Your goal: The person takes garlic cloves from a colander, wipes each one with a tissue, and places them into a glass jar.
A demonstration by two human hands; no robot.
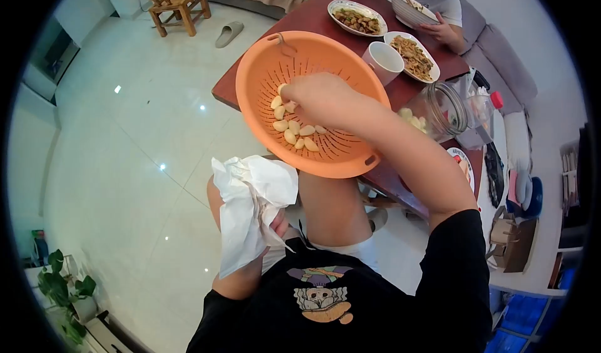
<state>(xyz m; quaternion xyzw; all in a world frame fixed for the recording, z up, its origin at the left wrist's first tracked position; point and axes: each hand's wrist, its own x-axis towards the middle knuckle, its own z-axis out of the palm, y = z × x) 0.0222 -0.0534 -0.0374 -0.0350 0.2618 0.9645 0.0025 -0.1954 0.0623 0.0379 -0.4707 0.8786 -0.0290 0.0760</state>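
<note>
An orange colander (338,52) sits at the near corner of the dark red table, with several peeled garlic cloves (294,127) inside it. My right hand (319,96) reaches into the colander with its fingers bent down at a pale clove; the fingertips are partly hidden. Below the colander, over my lap, my left hand (278,223) holds a crumpled white paper towel (250,190), which covers most of the fingers. To the right of the colander, a glass jar (432,112) with pale cloves inside lies partly behind my right forearm.
On the table (300,18) are two dishes of food (357,19) (412,56) and a white cup (383,62). Across it a person (447,30) holds a bowl (413,10) and chopsticks. A wooden chair (172,2) and a slipper (230,34) are on the floor.
</note>
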